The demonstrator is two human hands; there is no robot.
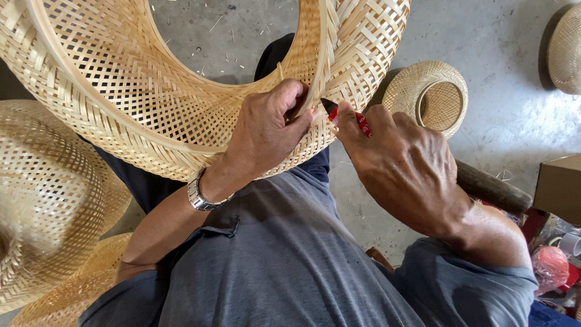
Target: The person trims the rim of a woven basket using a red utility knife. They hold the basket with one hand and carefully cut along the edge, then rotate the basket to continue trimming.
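Observation:
A large woven bamboo basket frame (139, 103), ring-shaped with an open middle, rests across my lap. My left hand (266, 130), with a metal watch on the wrist, grips the basket's lower rim, fingers curled over a bamboo strip. My right hand (402, 163) holds a small red-handled tool (348, 118) whose dark tip touches the rim right beside my left fingers.
Several other woven bamboo pieces lie around: a big one (48, 200) at the left, a small round one (430, 94) on the concrete floor, another (566, 48) at the top right. A wooden handle (493, 188), a cardboard box (560, 188) and plastic clutter (554, 266) sit at the right.

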